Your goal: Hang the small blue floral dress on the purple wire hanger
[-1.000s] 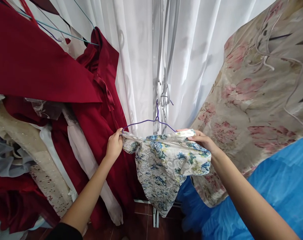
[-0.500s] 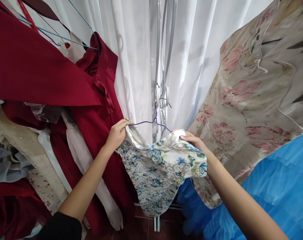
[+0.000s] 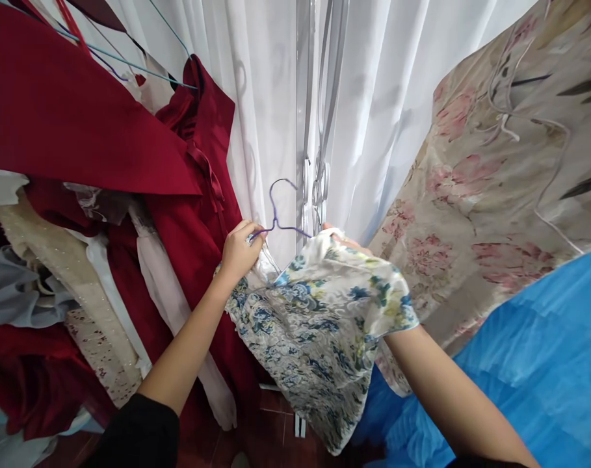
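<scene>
A purple wire clothes hanger (image 3: 275, 223) sits at the neck of a short-sleeved floral top (image 3: 309, 312), white with blue and yellow flowers. My left hand (image 3: 242, 250) is closed around the hanger's left arm, beside the top's left shoulder. At the other shoulder, my right hand (image 3: 351, 243) grips the fabric near the hanger's right end; cloth covers much of this hand, and its forearm comes out below the sleeve. The top's body hangs down, slanting to the lower right. The hanger's hook points up and looks free of the rail.
Dark red garments (image 3: 95, 123) hang on the left, beside a beige sparkly one (image 3: 56, 279). On the right are a beige dress with pink flowers (image 3: 461, 214) and blue tulle (image 3: 534, 364). White curtains (image 3: 373, 97) and a white metal stand (image 3: 305, 97) are behind.
The hanger has come off to the left of the metal stand, its hook now visible. My left hand has shifted onto the hanger's arm; my right hand has slid further under the cloth.
</scene>
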Motion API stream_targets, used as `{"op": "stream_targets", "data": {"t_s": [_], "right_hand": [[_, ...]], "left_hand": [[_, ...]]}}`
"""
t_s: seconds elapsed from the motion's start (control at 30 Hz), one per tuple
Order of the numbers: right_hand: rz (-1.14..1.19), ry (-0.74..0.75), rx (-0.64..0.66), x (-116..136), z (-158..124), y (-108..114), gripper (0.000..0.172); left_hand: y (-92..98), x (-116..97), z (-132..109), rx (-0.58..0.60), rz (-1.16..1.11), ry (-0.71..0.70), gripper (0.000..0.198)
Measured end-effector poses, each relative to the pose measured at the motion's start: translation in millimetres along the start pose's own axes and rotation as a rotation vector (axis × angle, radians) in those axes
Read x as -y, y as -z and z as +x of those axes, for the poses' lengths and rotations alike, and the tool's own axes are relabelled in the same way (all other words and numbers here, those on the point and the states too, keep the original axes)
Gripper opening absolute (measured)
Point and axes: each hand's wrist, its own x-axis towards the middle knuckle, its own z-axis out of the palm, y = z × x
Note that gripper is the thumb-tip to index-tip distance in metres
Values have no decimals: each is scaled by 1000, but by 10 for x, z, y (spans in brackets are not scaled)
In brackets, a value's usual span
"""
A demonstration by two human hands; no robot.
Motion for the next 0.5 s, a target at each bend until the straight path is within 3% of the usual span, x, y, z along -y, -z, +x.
{"op": "stream_targets", "data": {"t_s": [0.1,0.17,0.23,0.3,0.4,0.43,0.5], "right_hand": [[-5,-44,162,-116,-107,-295,39],[-117,-4,273,-232,-213,-382,37],[-368,148,303,-365,-298,-349,36],[-636,353,221,-516,-333,-209,36],[-778,533,-57,-766,-331,102,37],[-750,510,-134,-847,-341,204,39],[-599,339,-162,-983,-409,371,37]], "left_hand": [[-107,134,-156,-90,-171,207,18],[-189,115,-295,-135,-231,301,30],[-286,8,-429,-159,-305,357,41],[-403,-156,-526,-154,-448,431,51],[-595,-434,-580,19,-768,533,63],[-651,-525,-582,130,-899,569,64],[-733,-704,-583,371,-1161,638,61]]}}
